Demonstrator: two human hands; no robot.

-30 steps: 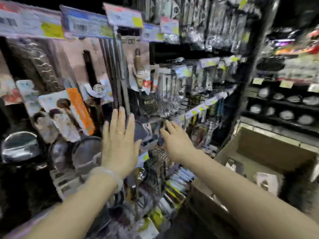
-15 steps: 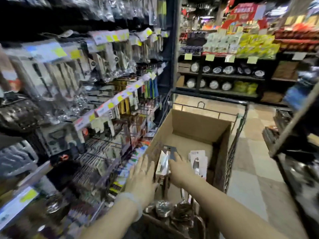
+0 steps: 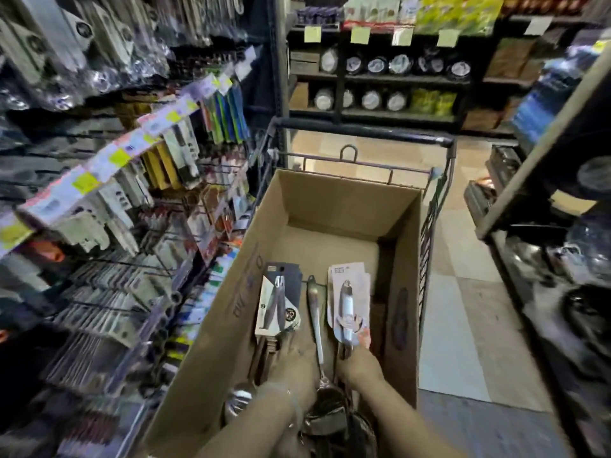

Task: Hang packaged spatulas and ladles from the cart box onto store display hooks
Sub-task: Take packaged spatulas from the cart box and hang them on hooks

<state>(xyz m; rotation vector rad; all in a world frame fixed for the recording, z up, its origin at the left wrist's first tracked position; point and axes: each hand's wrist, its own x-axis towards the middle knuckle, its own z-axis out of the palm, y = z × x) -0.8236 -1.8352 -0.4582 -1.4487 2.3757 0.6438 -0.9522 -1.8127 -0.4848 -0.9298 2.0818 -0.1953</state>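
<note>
Head view: both hands are down inside the open cardboard box (image 3: 334,206), which sits in a wire cart (image 3: 429,226) in the store aisle. The left hand (image 3: 292,361) lies at the near end of the dark-carded utensil pack (image 3: 279,300), its fingers reaching onto the lower edge of that card; blur hides whether they curl round it, so its grip cannot be told. The right hand (image 3: 358,366) is at the near end of the pale-carded utensil pack (image 3: 348,304), fingers closed on the handle end that sticks out below the card. Between the two packs, and between the two hands, lies a bare steel ladle (image 3: 315,328), its handle pointing away and its bowl end near the wrists. More steel utensil heads (image 3: 239,399) are heaped in the near end of the box under the forearms. The far half of the box floor is bare cardboard.

To the left of the cart stands the hook display (image 3: 125,180), crowded with hanging carded utensils and a slanting row of price tags (image 3: 99,173) in white, yellow and pink. Print on the tags and on both cards is too blurred to read; the dark card carries a round white badge whose writing cannot be made out. Dark lettering on the box's left wall is likewise illegible.
</note>
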